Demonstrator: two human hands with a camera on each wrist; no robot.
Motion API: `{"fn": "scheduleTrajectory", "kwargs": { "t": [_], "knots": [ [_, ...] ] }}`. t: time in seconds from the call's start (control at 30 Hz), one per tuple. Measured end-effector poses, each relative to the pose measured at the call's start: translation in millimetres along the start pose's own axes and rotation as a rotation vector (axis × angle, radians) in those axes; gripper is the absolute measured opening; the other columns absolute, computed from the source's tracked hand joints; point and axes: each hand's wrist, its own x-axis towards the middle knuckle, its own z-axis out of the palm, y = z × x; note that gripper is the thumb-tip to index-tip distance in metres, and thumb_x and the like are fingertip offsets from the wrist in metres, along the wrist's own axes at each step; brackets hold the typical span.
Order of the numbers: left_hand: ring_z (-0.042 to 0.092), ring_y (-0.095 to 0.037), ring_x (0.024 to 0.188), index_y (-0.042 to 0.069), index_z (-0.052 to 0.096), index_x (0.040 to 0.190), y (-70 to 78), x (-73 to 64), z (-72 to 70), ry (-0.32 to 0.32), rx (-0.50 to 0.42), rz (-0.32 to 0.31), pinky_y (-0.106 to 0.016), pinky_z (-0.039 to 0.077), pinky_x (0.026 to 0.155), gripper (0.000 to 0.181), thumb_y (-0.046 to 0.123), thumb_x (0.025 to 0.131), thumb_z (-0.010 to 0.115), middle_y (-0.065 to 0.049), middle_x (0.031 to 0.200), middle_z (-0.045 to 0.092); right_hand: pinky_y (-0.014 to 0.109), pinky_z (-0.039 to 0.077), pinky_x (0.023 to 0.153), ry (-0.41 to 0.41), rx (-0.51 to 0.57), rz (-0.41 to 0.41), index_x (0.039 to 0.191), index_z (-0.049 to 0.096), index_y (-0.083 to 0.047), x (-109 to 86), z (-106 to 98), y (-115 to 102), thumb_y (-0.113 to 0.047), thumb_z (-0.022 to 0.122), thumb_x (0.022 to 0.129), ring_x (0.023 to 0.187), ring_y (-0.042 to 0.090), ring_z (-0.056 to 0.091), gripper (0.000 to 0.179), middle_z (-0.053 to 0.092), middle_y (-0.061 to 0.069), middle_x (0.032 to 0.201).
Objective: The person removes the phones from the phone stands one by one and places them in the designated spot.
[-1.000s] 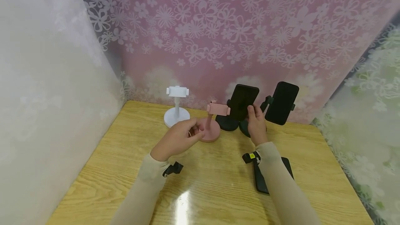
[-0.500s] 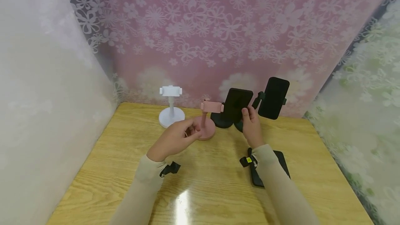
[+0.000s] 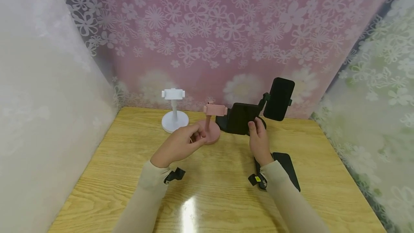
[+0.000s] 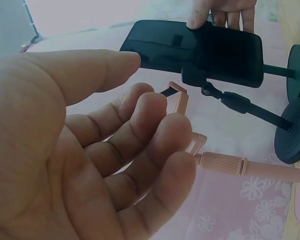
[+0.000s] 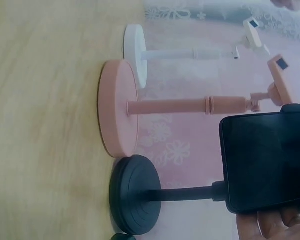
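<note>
In the head view my right hand [image 3: 260, 141] holds a black phone [image 3: 243, 118] by its right edge, thumb on the front. The left wrist view shows the clamp [image 4: 194, 75] of a black phone stand across that phone; its round base [image 5: 135, 195] rests on the table in the right wrist view. My left hand [image 3: 179, 146] hovers before the pink phone stand [image 3: 215, 110], in front of its base in the head view. Its fingers are loosely curled with a gap to the thumb, and nothing is between them in the left wrist view.
A white phone stand [image 3: 174, 116] stands at the back left. Another black phone [image 3: 279, 99] sits upright in a dark stand at the right. Dark flat devices [image 3: 286, 168] lie under my right forearm on the wooden table [image 3: 129, 175]. A floral cloth [image 3: 194, 28] hangs behind.
My right hand has tipped the phone lower and more level, its top edge dropping. The left hand keeps its pose. The head view has shifted slightly, so the stands appear further left.
</note>
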Motion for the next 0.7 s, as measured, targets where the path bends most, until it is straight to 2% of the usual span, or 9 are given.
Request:
{"fn": "scheduleTrajectory", "kwargs": {
  "t": [0.07, 0.17, 0.23, 0.3, 0.43, 0.7],
  "knots": [
    [0.062, -0.012, 0.082, 0.021, 0.064, 0.105, -0.5, 0.2, 0.4, -0.003, 0.004, 0.002, -0.035, 0.054, 0.074, 0.007, 0.028, 0.104, 0.066, 0.008, 0.093, 0.066, 0.047, 0.042, 0.112, -0.001, 0.016, -0.015, 0.151, 0.041, -0.003, -4.9, 0, 0, -0.033, 0.038, 0.114, 0.129, 0.031, 0.051, 0.048, 0.05, 0.019, 0.141],
    [0.061, -0.012, 0.082, 0.021, 0.064, 0.104, -0.9, 0.1, 0.8, -0.009, 0.013, 0.004, -0.035, 0.054, 0.074, 0.007, 0.027, 0.104, 0.066, 0.008, 0.093, 0.065, 0.03, 0.045, 0.108, 0.004, 0.01, -0.03, 0.15, 0.042, -0.002, -13.8, 0, -1, -0.031, 0.038, 0.114, 0.127, 0.025, 0.053, 0.046, 0.053, 0.017, 0.139],
    [0.061, -0.013, 0.08, 0.021, 0.063, 0.104, -0.5, 0.0, 1.5, -0.013, 0.019, 0.003, -0.035, 0.053, 0.073, 0.007, 0.027, 0.104, 0.066, 0.007, 0.092, 0.065, 0.018, 0.044, 0.103, 0.011, 0.006, -0.044, 0.148, 0.044, -0.001, -20.4, 0, -1, -0.028, 0.04, 0.114, 0.125, 0.022, 0.054, 0.044, 0.054, 0.017, 0.137],
    [0.06, -0.013, 0.078, 0.021, 0.064, 0.104, 0.1, 0.3, 2.8, -0.019, 0.027, 0.0, -0.035, 0.053, 0.072, 0.007, 0.027, 0.104, 0.067, 0.007, 0.091, 0.065, 0.012, 0.043, 0.097, 0.017, 0.007, -0.062, 0.147, 0.046, 0.0, -27.3, -1, -2, -0.025, 0.042, 0.114, 0.122, 0.018, 0.055, 0.042, 0.056, 0.018, 0.135],
    [0.059, -0.014, 0.076, 0.02, 0.064, 0.103, 1.5, 1.1, 5.1, -0.028, 0.043, 0.004, -0.035, 0.052, 0.071, 0.008, 0.027, 0.103, 0.068, 0.007, 0.089, 0.064, 0.011, 0.044, 0.094, 0.021, 0.021, -0.083, 0.145, 0.047, 0.001, -41.5, -3, -5, -0.02, 0.045, 0.113, 0.114, 0.01, 0.056, 0.038, 0.056, 0.018, 0.132],
    [0.057, -0.013, 0.073, 0.02, 0.063, 0.101, 3.0, 3.7, 9.0, -0.064, 0.037, 0.041, -0.032, 0.051, 0.068, 0.01, 0.028, 0.103, 0.068, 0.007, 0.087, 0.063, 0.009, 0.042, 0.095, 0.024, -0.002, -0.039, 0.146, 0.048, -0.003, -66.0, -11, -16, -0.022, 0.044, 0.113, 0.114, 0.0, 0.056, 0.038, 0.058, 0.014, 0.132]
  ]
}}
